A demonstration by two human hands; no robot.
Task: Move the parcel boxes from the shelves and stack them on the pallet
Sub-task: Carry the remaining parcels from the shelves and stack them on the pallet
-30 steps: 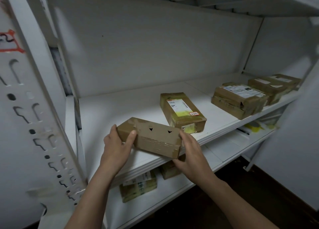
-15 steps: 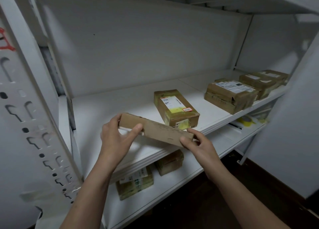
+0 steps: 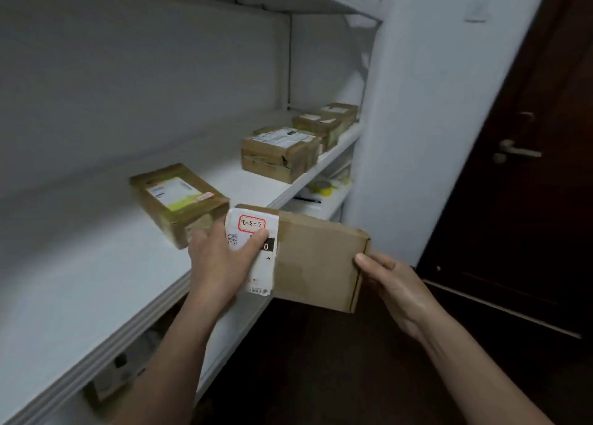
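While my left hand (image 3: 221,261) and right hand (image 3: 394,283) grip the parcel box (image 3: 317,261) by its ends, past the front edge of the shelf (image 3: 160,302), I fear a slip on its loose label (image 3: 250,224).

Brown parcel box (image 3: 316,264), white label (image 3: 253,232) (red-outlined sticker); white shelf (image 3: 96,264); dark door (image 3: 529,168).

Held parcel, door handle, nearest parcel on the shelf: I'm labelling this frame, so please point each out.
Held parcel (image 3: 317,264), head view, bare cardboard face.
Door handle (image 3: 522,152), head view, the lever.
Nearest parcel on the shelf (image 3: 175,191), head view, its top label.
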